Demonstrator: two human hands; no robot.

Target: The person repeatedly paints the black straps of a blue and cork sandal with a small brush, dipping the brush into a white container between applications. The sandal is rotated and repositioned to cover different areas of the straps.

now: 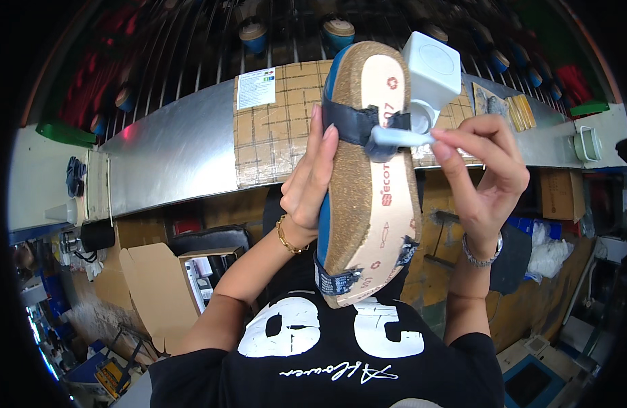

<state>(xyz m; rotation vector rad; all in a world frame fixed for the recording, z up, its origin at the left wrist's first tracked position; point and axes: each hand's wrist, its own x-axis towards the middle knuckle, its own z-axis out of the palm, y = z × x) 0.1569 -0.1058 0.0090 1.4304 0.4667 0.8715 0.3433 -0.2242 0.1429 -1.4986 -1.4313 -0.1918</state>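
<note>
My left hand [310, 187] is wrapped round a sandal in the making [354, 187], bottom up, with its toe pointing away from me. It has a brown cork edge, a pale board with red print, and blue showing along the left side. A dark strap [347, 124] folds over the board near the front; another strap [339, 280] folds over at the heel. My right hand [490, 170] pinches a pale, slim brush-like tool [405, 139] between thumb and fingers. Its end lies over the front strap's folded end; I cannot make out its tip clearly.
A white plastic container [432, 64] stands just beyond the sandal on a cardboard sheet [273, 146] covering part of the metal bench [164, 143]. Behind it, rollers carry several blue shoe forms [339, 30]. An open carton [154, 289] sits low at the left.
</note>
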